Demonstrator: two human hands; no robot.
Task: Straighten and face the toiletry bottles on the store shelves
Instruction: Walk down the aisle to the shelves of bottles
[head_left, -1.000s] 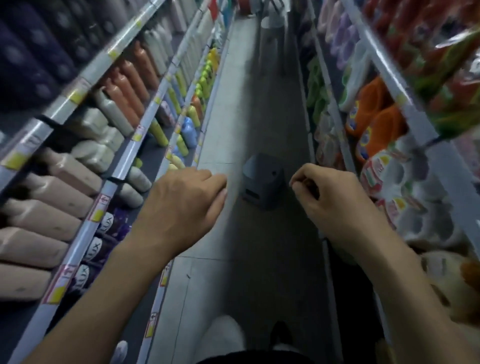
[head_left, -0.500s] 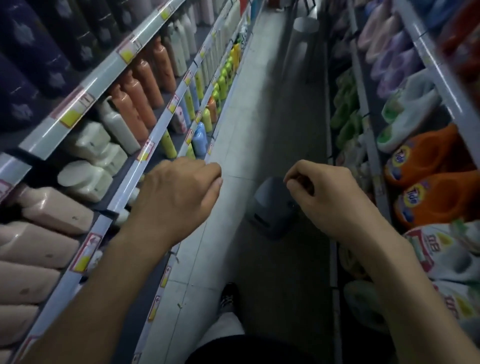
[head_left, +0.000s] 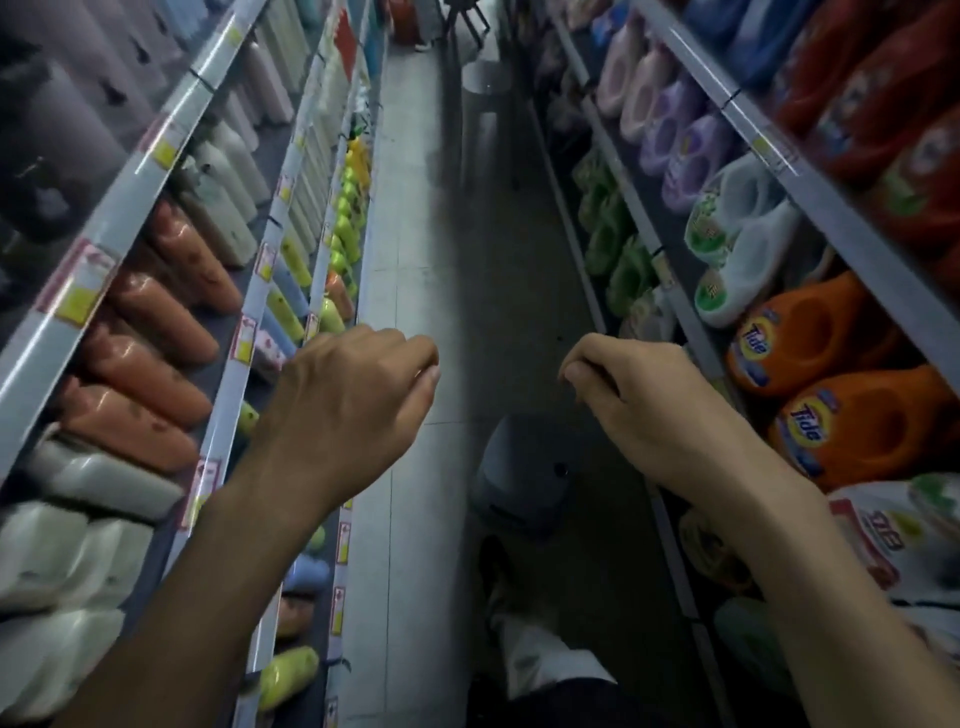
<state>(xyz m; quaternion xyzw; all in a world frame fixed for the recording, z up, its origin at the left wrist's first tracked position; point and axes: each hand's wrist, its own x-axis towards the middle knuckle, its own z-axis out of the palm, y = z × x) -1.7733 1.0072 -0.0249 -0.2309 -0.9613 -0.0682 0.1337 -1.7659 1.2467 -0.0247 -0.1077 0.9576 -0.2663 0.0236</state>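
Aisle seen from above, shelving on both sides, light poor, edges smeared. Left hand (head_left: 353, 410) hangs over the aisle just beside the left-hand shelf rail (head_left: 228, 400), back of the hand up, fingers loosely bent downward; nothing shows in them, though the fingertips and palm are out of sight. Right hand (head_left: 649, 410) is level with it and well apart, fingers curled in, thumb tip against the forefinger; nothing visible between them, palm side hidden. Neither hand touches a shelf item. The toiletry bottles stand on the left shelves: a row of orange bottles (head_left: 156, 332) along the upper visible shelf, cream bottles (head_left: 104, 480) next to them towards the camera, partly cut by the frame edge, and yellow-green bottles (head_left: 345, 228) on the lowest tier running down the aisle. The wide lens tilts every row, so whether the fronts line up cannot be judged; bottle labels are unreadable. The top-left shelf holds dark bottles (head_left: 52, 171) too blurred to identify. The left forearm covers part of the lower tiers; a few bottles show beside and below it. Price labels (head_left: 78, 286) on the rails are red and yellow, print illegible. Right side: orange Tide jugs (head_left: 810, 343), the only legible brand, with further goods above and below blurred or cropped. A grey object (head_left: 524, 467) sits on the floor (head_left: 410, 234) between the forearms, kind unclear. A pale trouser leg (head_left: 540, 660) shows at the bottom.
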